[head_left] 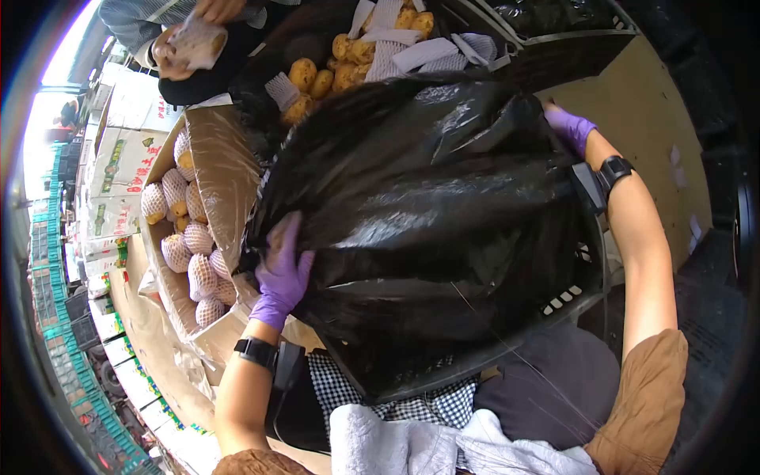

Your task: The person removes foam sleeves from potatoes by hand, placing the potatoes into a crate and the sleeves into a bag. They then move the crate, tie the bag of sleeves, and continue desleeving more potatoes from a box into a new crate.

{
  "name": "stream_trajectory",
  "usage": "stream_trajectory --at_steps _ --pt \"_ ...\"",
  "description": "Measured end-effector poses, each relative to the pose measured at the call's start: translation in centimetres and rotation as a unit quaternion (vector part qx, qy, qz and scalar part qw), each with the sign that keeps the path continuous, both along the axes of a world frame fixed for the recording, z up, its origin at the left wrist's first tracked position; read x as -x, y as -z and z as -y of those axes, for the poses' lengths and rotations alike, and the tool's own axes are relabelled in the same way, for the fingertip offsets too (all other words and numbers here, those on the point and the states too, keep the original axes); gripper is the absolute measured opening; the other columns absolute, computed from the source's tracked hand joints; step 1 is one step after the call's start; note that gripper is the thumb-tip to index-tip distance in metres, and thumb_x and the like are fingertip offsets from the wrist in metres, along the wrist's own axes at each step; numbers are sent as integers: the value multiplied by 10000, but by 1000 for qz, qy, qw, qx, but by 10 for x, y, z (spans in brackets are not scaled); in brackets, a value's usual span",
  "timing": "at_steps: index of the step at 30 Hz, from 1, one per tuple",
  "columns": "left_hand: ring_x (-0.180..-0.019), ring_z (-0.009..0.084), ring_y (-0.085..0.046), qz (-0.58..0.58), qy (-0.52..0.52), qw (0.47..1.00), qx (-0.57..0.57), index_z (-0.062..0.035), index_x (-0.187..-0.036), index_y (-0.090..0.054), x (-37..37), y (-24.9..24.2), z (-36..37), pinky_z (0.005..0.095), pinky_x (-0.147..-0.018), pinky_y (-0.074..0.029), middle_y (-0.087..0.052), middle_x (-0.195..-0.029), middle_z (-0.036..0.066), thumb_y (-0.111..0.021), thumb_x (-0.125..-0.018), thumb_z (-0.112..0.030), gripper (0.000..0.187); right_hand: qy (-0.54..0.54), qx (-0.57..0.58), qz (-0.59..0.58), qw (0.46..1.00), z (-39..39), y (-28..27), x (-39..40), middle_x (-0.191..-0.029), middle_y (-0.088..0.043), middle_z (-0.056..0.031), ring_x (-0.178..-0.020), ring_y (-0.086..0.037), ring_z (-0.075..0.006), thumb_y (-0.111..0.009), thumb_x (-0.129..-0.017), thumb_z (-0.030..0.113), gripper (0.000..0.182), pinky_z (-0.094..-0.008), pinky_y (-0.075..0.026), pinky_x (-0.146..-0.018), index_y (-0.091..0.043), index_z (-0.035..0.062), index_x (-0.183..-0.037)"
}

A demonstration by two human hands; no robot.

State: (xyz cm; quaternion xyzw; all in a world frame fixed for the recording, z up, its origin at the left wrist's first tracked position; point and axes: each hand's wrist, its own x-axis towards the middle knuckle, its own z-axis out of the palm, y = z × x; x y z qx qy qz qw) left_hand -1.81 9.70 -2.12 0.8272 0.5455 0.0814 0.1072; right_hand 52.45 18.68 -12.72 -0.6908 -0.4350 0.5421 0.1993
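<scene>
A black crate [582, 281] with slots in its wall fills the middle, tipped towards my lap, with a shiny black plastic sheet [427, 198] spread over it. My left hand [283, 273], in a purple glove, grips its left side through the plastic, some fingers hidden at the edge. My right hand [568, 127], gloved too, holds the far right side; most of its fingers are behind the plastic. Beyond the sheet lie yellow-brown potato-like produce [348, 71] and white foam net sleeves [423, 54].
At the left, a carton [224, 158] holds several net-wrapped pieces [202, 273]. Another person's hands [190, 47] hold a piece in a foam net at the upper left. Printed cartons [119, 174] are stacked behind. A white towel [427, 443] lies on my lap.
</scene>
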Motion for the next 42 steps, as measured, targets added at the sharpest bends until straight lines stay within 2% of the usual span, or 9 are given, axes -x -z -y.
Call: stream_trajectory --at_steps 6,10,12,15,20,23,35,39,42 --pt "-1161 387 -523 78 -195 976 61 -40 -1322 -469 14 18 6 411 -998 -397 -556 -1233 236 -516 -952 -295 452 97 136 -156 974 143 85 -98 -1191 -636 -91 -1074 -582 -198 -390 -995 290 380 -315 -404 -993 -604 62 -1211" --pt "-1259 340 -451 238 -352 902 80 32 -1387 -360 15 40 25 359 -1063 -328 -468 -1355 243 -495 -969 -323 565 -435 -102 227 865 200 129 -137 -1218 -625 -118 -1098 -582 -205 -457 -962 174 308 -327 -431 -959 -600 66 -1212" --pt "-1289 315 -410 292 -342 887 104 54 -1404 -319 20 49 44 343 -1082 -298 -426 -1396 223 -496 -967 -322 603 29 20 1 999 192 124 -131 -1266 -592 -136 -1175 -536 -209 -543 -923 118 360 -353 -418 -980 -542 44 -1276" --pt "-1234 246 -442 456 -341 802 182 16 -1406 -345 14 60 96 323 -1059 -334 -457 -1364 145 -487 -968 -316 567 295 -271 183 898 149 5 -45 -1373 -501 -93 -1249 -469 -238 -625 -877 221 558 -385 -356 -1049 -442 88 -1386" --pt "-1149 225 -518 541 -385 688 295 7 -1340 -405 16 62 149 324 -988 -407 -546 -1265 130 -508 -949 -309 513 -286 -411 318 805 149 -138 53 -1350 -509 -102 -1331 -393 -308 -754 -714 210 585 -439 -248 -1144 -567 141 -1264" --pt "-1061 286 -606 363 -274 868 198 -15 -1265 -469 0 54 201 370 -934 -457 -619 -1140 206 -636 -858 -348 552 -308 -389 281 821 177 -113 41 -1144 -603 -106 -1218 -493 -325 -717 -698 78 354 -461 -266 -1133 -633 103 -1041" --pt "-800 361 -638 -104 180 918 338 -63 -928 -655 55 -15 247 527 -908 -446 -662 -863 131 -597 -855 -235 196 -9 -49 334 941 449 15 -14 -944 -617 -119 -938 -585 -281 -595 -828 103 169 -369 -452 -894 -609 37 -983" --pt "-838 301 -649 -393 223 799 397 -125 -995 -684 69 40 247 445 -805 -476 -662 -1026 65 -579 -838 -203 204 0 20 303 953 453 38 -12 -986 -625 -100 -949 -588 -235 -592 -850 99 192 -343 -457 -891 -609 27 -1028" --pt "-862 282 -655 -329 137 927 119 -120 -1026 -689 90 175 266 441 -737 -484 -686 -1012 84 -548 -843 -210 249 -10 51 277 959 449 46 -24 -1018 -631 -87 -956 -591 -201 -589 -867 96 210 -324 -461 -890 -609 20 -1061"
